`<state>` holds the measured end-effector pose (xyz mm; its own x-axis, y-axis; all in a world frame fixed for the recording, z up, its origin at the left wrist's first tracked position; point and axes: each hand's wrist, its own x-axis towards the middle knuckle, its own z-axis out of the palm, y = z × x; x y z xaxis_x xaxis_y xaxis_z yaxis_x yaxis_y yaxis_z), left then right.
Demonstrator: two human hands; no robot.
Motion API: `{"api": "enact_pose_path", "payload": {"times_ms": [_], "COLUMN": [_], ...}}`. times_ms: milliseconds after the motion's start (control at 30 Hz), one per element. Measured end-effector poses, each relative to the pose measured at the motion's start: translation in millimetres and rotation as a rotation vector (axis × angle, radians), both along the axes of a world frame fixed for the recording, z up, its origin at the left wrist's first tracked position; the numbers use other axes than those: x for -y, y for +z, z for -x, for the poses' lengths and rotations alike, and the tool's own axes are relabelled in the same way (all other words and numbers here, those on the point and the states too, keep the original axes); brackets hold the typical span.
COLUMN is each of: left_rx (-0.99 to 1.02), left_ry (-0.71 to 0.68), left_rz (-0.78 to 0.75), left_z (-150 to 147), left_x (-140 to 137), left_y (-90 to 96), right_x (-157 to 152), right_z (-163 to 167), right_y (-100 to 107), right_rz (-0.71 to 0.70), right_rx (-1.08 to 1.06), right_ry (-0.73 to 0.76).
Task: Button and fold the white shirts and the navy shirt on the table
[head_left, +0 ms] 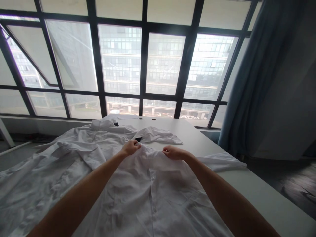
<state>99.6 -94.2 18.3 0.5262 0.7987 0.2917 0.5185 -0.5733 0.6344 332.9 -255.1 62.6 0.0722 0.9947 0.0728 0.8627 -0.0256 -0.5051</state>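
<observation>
A white button-up shirt (170,187) lies spread on the table in front of me, its button placket running down the middle toward me. My left hand (130,147) is closed on the shirt's cloth at the left of the collar. On the other side, my right hand (172,153) pinches the cloth at the right of the collar. One sleeve (222,161) stretches out to the right across the table. A small dark item (138,139) shows just beyond my left hand; its kind is unclear.
More white shirts (74,148) lie rumpled in a heap to the left. The white table (204,136) reaches toward large black-framed windows (143,65); one pane at the left is tilted open. A blue-grey curtain (249,82) hangs at the right, beyond the table's edge.
</observation>
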Motion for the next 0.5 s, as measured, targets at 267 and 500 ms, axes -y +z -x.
{"api": "enact_pose_path", "payload": {"times_ms": [267, 500], "left_rx": [0.221, -0.247], "left_ry": [-0.002, 0.128], "left_rz": [-0.252, -0.272], "left_z": [3, -11], "left_x": [8, 17], "left_y": [8.5, -12.6], "right_x": [3, -1], "right_z": [-28, -34], "right_y": [-11, -49], "right_rz": [-0.737, -0.375], "right_rx": [-0.213, 0.100], "right_ry": [-0.514, -0.457]}}
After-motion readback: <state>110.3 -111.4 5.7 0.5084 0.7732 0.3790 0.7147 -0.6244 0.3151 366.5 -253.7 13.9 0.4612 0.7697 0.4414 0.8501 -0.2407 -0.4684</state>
